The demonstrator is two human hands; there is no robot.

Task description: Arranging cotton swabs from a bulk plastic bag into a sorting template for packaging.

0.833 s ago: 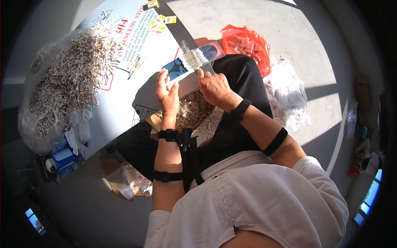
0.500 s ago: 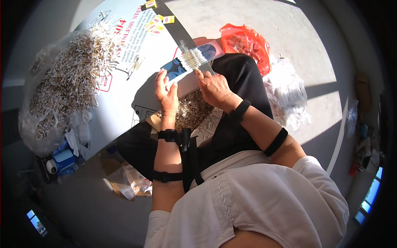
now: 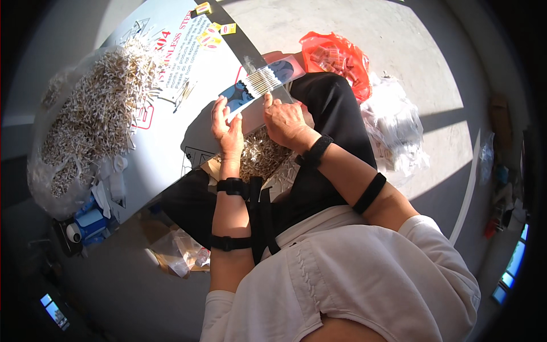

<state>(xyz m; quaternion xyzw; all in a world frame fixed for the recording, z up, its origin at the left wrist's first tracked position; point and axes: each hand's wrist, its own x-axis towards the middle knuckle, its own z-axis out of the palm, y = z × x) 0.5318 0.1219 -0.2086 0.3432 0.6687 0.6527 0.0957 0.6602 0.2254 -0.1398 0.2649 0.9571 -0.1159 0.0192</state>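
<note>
the left hand (image 3: 229, 134) is open, thumb and fingers spread at the near-left end of the blue card (image 3: 233, 98). the right hand (image 3: 285, 121) has its fingers curled and its index finger at the lower ends of the swabs (image 3: 262, 81); whether it grips anything, i cannot tell. the swabs lie side by side in a row across the card, at the dark edge of the counter (image 3: 159, 159). the counter's pale top bears red and dark print, yellow packets (image 3: 228, 28) and, leftward, a clear bag (image 3: 43, 165) with a big swab heap (image 3: 102, 108). another swab pile (image 3: 259, 154) sits below the counter's edge. right of the knee, a red bag (image 3: 362, 71) and clear plastic (image 3: 393, 128) rest on the sunlit, shadow-striped floor (image 3: 399, 40).
</note>
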